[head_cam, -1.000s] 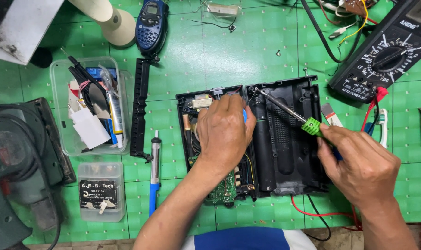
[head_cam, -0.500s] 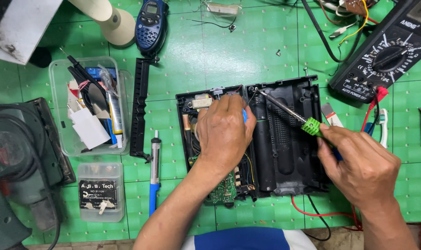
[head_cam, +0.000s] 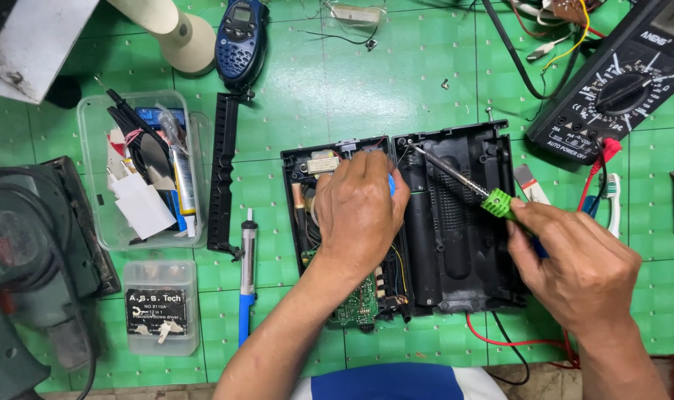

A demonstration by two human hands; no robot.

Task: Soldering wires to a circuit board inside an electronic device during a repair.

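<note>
We see opened radio case (head_cam: pixel 455 222) on bench; left hand (head_cam: pixel 363 215) presses flat on board half, right hand (head_cam: pixel 574 270) clamped on soldering iron (head_cam: pixel 463 181), tip at case's top corner; case unclosed.

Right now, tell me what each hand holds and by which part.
The right hand grips a soldering iron by its green-collared handle. The left hand rests on the opened black device; any grasp is hidden.

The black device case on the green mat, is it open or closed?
Open: the black case lies split in two halves, insides up, green circuit board exposed under the left hand.
</note>
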